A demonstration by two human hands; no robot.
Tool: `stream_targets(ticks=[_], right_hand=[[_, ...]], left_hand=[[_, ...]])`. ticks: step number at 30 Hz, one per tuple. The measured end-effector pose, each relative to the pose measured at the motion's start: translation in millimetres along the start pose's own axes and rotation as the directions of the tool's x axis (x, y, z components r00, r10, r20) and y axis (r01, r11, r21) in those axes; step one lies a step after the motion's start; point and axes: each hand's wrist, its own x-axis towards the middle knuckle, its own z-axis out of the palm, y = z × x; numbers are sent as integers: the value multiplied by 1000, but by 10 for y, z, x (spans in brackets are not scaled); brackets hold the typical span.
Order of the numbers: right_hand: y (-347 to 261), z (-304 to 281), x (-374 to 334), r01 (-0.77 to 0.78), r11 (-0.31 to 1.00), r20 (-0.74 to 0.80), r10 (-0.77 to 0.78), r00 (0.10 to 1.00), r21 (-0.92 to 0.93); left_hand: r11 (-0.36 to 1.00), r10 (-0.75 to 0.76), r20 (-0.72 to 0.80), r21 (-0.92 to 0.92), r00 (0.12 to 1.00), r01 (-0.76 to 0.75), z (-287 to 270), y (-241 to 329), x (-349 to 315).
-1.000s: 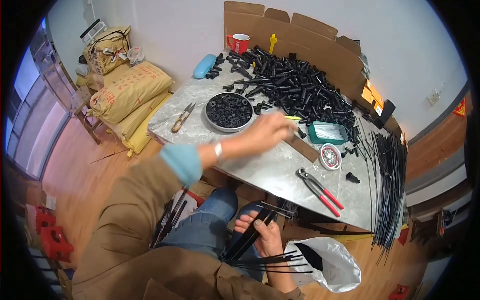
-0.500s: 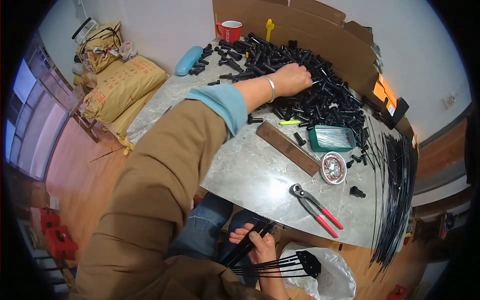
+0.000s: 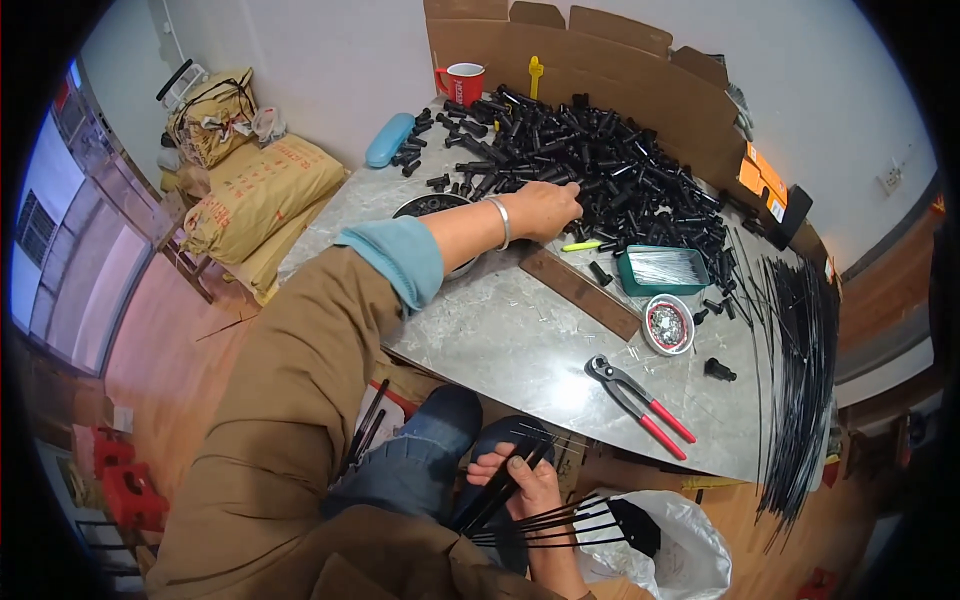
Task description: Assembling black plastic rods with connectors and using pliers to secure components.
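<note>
Head view: L hand [image 3: 545,210] is at near edge of the black parts [image 3: 615,150] on table [image 3: 480,345] (fingertips hidden, can't tell if grasping); careless pull could make heap slide. R hand [image 3: 530,487] grips black strips [image 3: 486,503] near lap [image 3: 400,475]; loosened thumb could drop some.

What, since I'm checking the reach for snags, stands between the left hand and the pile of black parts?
Nothing visible: the left hand is at the near edge of the pile of black parts. The yellow-green stick and brown bar lie nearer the person, not between them. Whether it touches a part cannot be told.
</note>
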Motion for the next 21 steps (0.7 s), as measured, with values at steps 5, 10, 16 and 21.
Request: stream_targets(ticks=[5, 10, 16, 21], right_hand=[[2, 6, -23, 66, 998, 52, -66, 996, 1], [-53, 239, -77, 121, 984, -47, -128, 991, -131], [81, 562, -102, 192, 966, -78, -208, 975, -176], [230, 640, -154, 198, 954, -39, -212, 976, -226]], left_hand=[[843, -110, 127, -514, 986, 160, -378, 308, -200], [-141, 14, 446, -885, 895, 443, -465, 1168, -1226], [-736, -259, 435, -667, 862, 115, -33, 1766, -2293], [-802, -318, 432, -597, 844, 4, 105, 1956, -2481]])
